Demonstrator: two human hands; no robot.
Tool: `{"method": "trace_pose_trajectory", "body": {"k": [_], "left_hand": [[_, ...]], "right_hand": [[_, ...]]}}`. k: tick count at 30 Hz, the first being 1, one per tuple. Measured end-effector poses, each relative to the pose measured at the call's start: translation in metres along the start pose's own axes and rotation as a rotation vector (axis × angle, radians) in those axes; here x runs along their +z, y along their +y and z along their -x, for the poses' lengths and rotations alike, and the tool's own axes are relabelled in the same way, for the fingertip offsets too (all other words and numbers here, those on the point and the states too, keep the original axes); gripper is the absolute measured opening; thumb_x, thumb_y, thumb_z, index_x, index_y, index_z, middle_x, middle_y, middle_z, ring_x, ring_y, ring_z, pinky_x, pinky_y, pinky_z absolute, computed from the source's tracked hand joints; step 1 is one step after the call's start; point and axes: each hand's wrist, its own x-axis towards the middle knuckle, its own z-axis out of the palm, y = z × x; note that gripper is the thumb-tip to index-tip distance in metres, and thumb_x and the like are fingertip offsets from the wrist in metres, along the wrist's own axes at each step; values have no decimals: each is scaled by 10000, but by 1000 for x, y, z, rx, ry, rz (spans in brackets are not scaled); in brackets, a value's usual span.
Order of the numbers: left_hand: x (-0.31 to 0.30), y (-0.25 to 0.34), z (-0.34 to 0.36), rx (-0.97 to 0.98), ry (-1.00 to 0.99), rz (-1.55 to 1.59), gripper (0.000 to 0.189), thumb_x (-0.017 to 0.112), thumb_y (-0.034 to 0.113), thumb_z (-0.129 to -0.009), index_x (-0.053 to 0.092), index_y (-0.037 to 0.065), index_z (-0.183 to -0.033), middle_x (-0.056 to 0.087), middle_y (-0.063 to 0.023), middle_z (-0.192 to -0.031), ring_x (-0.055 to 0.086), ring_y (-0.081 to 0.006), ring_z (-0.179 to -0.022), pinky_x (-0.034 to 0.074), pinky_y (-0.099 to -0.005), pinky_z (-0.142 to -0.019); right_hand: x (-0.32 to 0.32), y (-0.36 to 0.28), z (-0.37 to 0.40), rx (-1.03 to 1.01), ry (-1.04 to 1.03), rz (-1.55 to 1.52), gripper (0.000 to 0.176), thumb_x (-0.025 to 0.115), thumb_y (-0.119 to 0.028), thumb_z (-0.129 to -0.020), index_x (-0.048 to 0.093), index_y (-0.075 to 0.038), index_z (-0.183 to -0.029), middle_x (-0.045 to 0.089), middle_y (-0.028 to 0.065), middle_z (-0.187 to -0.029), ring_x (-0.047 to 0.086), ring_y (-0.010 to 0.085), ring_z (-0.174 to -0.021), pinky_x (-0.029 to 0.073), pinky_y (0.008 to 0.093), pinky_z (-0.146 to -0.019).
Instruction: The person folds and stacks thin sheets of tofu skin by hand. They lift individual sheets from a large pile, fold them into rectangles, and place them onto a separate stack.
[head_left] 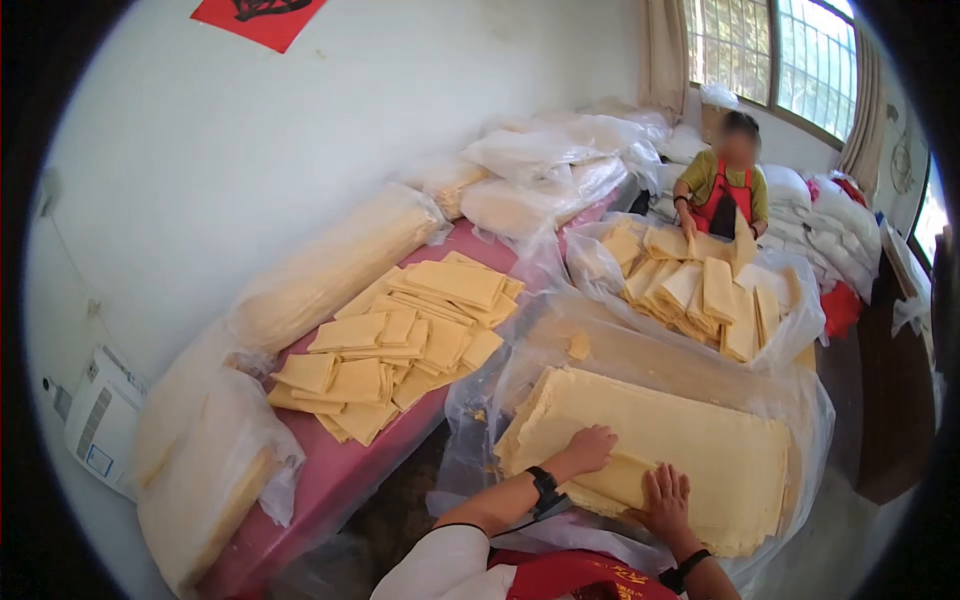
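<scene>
On clear plastic (660,352) just before the person, a stack (715,425) of yellow sheets is lying. Near the stack's close edge, both hands are resting on its top sheet, apart from each other. The right hand (667,497) is lying flat, fingers extended; the left hand (592,450) is pointing across the sheet, though whether it is pinching anything I cannot quite tell. Left of the stack, folded pieces (430,330) are lying heaped on a pink surface (345,475). Beyond the stack, a co-worker (712,185) is handling more folded pieces in a plastic bag (810,312).
</scene>
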Motion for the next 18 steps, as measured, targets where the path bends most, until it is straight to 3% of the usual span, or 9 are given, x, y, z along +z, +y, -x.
{"method": "trace_pose_trajectory", "body": {"k": [2,3,5,7,9,11,13,15,18], "left_hand": [[-5,-6,-11,49,-239,146,259,634,298,-805,601,79,-940,611,-79,-1054,584,-301,-1010,492,-440,-769],[-4,-7,-9,54,-230,148,259,634,298,-805,601,79,-940,611,-79,-1054,584,-301,-1010,492,-440,-769],[-34,-10,13,79,83,302,210,617,239,-798,631,62,-910,648,-112,-942,621,-302,-927,499,-440,-791],[-10,-49,23,116,427,363,221,619,261,-831,630,65,-930,651,-113,-966,618,-291,-950,503,-414,-796],[-27,-80,37,-50,817,430,228,633,270,-852,640,73,-967,654,-133,-966,621,-288,-960,497,-389,-791],[-84,-98,50,-487,826,730,249,649,243,-856,627,48,-1009,643,-90,-908,618,-222,-880,483,-337,-765],[-105,-138,49,-531,1020,1023,232,653,190,-849,608,26,-1008,585,-14,-836,557,-151,-771,460,-289,-705],[-129,-143,43,-480,1334,1178,169,640,145,-851,598,37,-974,521,39,-792,481,-89,-722,430,-254,-642],[-114,-128,54,-608,1261,1479,137,638,116,-852,607,59,-974,535,28,-800,493,-87,-734,425,-251,-627]], "right_hand": [[-14,-4,-5,-8,-26,14,836,707,-533,-693,434,-88,-1346,338,239,-1434,283,405,-1356,177,580,-1095],[-20,-5,-6,-4,-56,18,814,716,-497,-704,431,-87,-1347,329,239,-1440,274,406,-1361,181,576,-1095],[-25,0,-5,36,7,39,782,724,-435,-714,430,-82,-1347,316,233,-1450,262,406,-1367,184,572,-1094],[-31,4,-8,93,76,49,754,733,-374,-723,429,-78,-1346,302,227,-1459,250,405,-1373,187,568,-1093],[-42,4,-3,143,89,-45,706,722,-266,-738,427,-70,-1348,287,209,-1469,234,402,-1379,198,563,-1087],[-40,6,1,150,58,-68,713,722,-254,-738,418,-67,-1355,284,207,-1468,234,400,-1380,205,559,-1083],[-41,6,-1,171,9,-111,726,717,-229,-746,388,-59,-1371,280,203,-1466,245,392,-1375,223,548,-1075],[-39,6,-6,216,34,-151,718,718,-201,-745,390,-65,-1369,294,202,-1460,261,390,-1367,242,528,-1076],[-27,23,0,324,105,-275,698,711,-170,-758,393,-63,-1370,337,206,-1434,312,387,-1338,296,489,-1064]]}}
